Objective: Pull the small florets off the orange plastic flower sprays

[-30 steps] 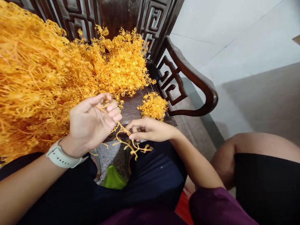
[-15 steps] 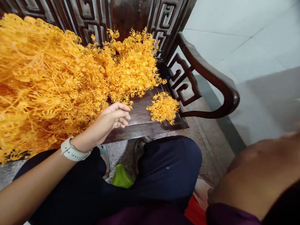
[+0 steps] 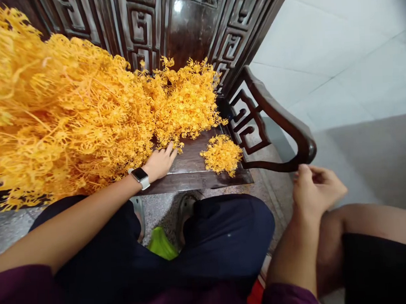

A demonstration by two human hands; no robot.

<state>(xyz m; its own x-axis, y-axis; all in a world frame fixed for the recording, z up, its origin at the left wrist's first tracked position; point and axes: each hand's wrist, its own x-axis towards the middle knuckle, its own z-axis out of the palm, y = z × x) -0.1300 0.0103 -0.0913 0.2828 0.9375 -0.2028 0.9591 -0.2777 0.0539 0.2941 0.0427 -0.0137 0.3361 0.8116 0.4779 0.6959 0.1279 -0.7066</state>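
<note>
My left hand, with a watch on the wrist, reaches to the front of a large heap of yellow artificial flowers on a dark wooden bench. Its fingers are stretched out and touch a small yellow sprig at the heap's edge. To the right, my right hand is raised in front of the armrest's end, fingers curled and thumb pressed in. What it holds, if anything, is hidden. A small separate bunch of yellow flowers lies near the bench's right end.
A curved armrest closes the bench's right side, and a carved backrest rises behind the heap. Another person's bare leg is close on my right. A green plastic thing shows between my legs.
My left hand has turned palm down and reached to the sprig at the heap's edge. My right hand has come back from the far right to beside the armrest.
</note>
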